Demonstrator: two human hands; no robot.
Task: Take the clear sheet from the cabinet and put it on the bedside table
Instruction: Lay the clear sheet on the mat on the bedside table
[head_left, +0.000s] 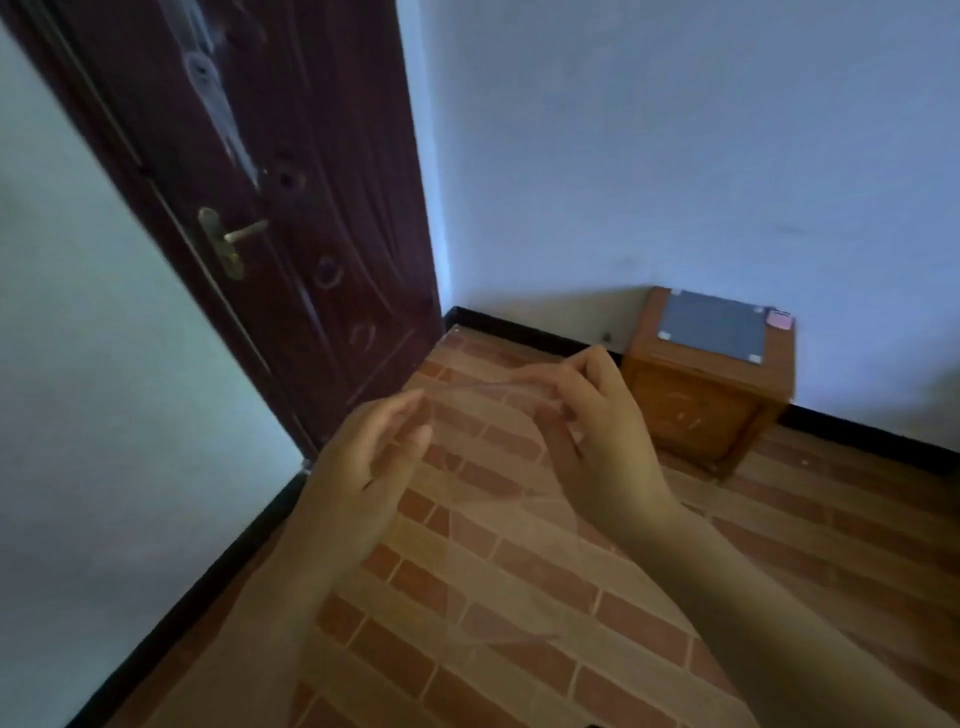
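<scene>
A thin clear sheet (493, 499) hangs in front of me, almost invisible against the brick-patterned floor. My left hand (363, 467) pinches its upper left edge and my right hand (597, 431) pinches its upper right edge, so the sheet sags downward between them. The wooden bedside table (696, 410) stands against the far wall at the right, beyond my right hand. A glass pane (711, 332) covers most of its top.
A dark red door (291, 208) with a brass handle (231, 239) stands at the left. A small pink object (782, 319) lies at the table's back right corner. White walls with black skirting bound the brick-patterned floor (519, 597).
</scene>
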